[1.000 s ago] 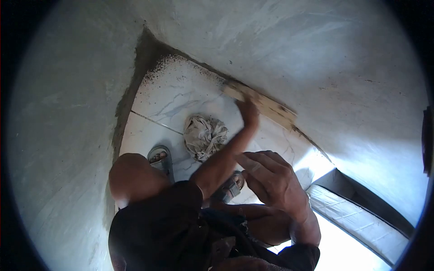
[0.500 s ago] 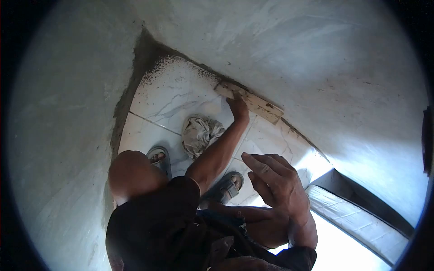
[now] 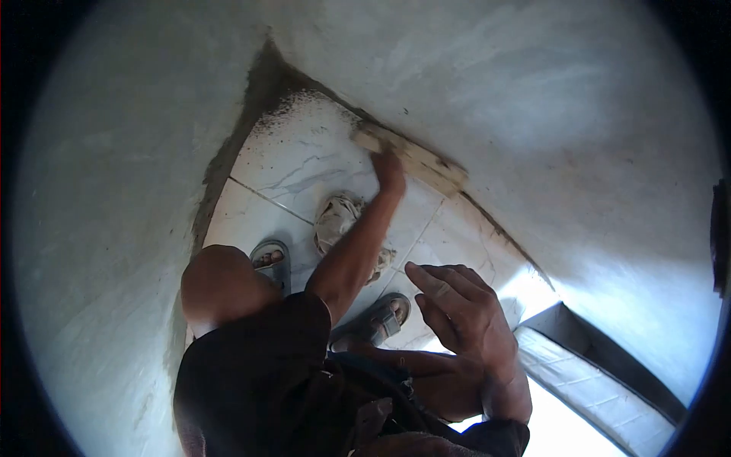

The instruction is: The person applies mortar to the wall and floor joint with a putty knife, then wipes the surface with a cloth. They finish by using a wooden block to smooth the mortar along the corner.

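Note:
My left hand (image 3: pixel 389 161) reaches down to the base of the right-hand wall. It is closed on a light wooden board (image 3: pixel 426 169), smeared with dark mortar, that lies along the joint of wall and floor. The board is slightly blurred, and my fingertips are partly hidden. My right hand (image 3: pixel 461 311) is held up over my right leg with its fingers stretched out and nothing in it. A crumpled, dusty cloth or sack (image 3: pixel 335 221) lies on the tiles beside my left forearm.
White marbled floor tiles (image 3: pixel 297 164) narrow into a corner, with dark mortar (image 3: pixel 266 84) along the wall bases and crumbs scattered near it. Grey plastered walls (image 3: pixel 533 99) rise on both sides. My sandalled feet stand below. A pale quilted-looking panel (image 3: pixel 594 388) is at lower right.
My left hand and the board have moved slightly left and up in the view, towards the corner. The view has shifted a little. My right hand has hardly moved.

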Demonstrator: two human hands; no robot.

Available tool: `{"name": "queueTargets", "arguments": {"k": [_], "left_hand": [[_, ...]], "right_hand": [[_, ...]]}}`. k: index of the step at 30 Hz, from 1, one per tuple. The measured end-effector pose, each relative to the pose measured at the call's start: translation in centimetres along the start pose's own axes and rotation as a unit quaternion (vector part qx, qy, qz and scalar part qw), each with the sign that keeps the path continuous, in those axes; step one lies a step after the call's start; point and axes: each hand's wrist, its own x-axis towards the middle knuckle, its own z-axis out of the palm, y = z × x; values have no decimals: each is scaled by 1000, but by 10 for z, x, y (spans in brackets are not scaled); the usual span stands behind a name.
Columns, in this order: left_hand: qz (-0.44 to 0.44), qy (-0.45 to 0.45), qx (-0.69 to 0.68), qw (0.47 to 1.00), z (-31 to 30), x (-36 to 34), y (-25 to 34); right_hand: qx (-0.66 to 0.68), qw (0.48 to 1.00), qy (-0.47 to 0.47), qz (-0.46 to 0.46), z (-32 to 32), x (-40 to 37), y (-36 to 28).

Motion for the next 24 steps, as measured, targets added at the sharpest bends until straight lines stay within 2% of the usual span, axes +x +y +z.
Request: {"name": "queueTargets", "arguments": {"k": [1, 3, 5, 6, 8, 10, 11, 12, 14, 16, 18, 19, 20, 22, 24], "left_hand": [[78, 31, 40, 996, 6, 5, -36], [163, 63, 78, 981, 11, 28, -45], [204, 17, -81, 976, -1, 33, 15], [105, 16, -87, 991, -7, 28, 60], [14, 6, -94, 995, -8, 30, 87], [131, -12, -101, 986, -9, 36, 57], [134, 17, -33, 990, -7, 27, 42], [199, 56, 76, 975, 2, 17, 27], [362, 64, 156, 917, 15, -18, 36], [325, 72, 107, 937, 4, 9, 64], [144, -3, 68, 987, -16, 26, 105], [219, -44, 81, 971, -26, 39, 93], [225, -48, 82, 970, -26, 47, 84], [246, 58, 215, 943, -28, 45, 58], [255, 97, 240, 932, -15, 33, 66]], "right_hand": [[3, 1000, -8, -18, 2, 5, -1], [-4, 1000, -10, -29, 1, 14, -1], [-1, 1000, -17, -15, 4, 12, -1], [2, 1000, -16, -2, 3, 8, -3], [1, 1000, -5, 5, 3, 9, -3], [-3, 1000, -11, -10, 10, 12, -4], [-5, 1000, -13, -15, 12, 15, -7], [2, 999, -28, -30, 12, 21, -10], [7, 998, -46, -49, 13, 31, -12], [-33, 998, -16, -50, 12, 31, -11], [-27, 999, -20, -32, 11, 25, -12], [-29, 999, -25, -29, 13, 22, -10], [-30, 999, -28, -24, 16, 20, -9], [-26, 999, -27, -36, 20, 27, -14], [-37, 997, -29, -63, 18, 38, -16]]}}
